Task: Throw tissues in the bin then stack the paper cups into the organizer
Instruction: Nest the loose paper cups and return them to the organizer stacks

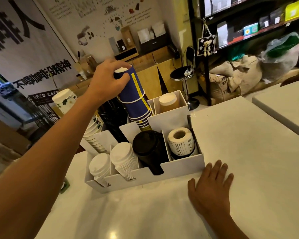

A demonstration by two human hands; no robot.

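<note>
On the pale surface (pixel 162 213) stands a white organizer (pixel 185 165). Above its rear compartments, the left hand (pixel 109 80) grips the top of a tilted stack of blue paper cups (pixel 136 99), whose lower end sits inside the organizer. Beside the organizer's front right corner, the right hand (pixel 211 185) lies flat, fingers spread, holding nothing.

hands (pixel 110 80): 2 | organizer (pixel 162 171): 1 | label roll (pixel 180 142): 1 | white lid stacks (pixel 124 159): 2
</note>
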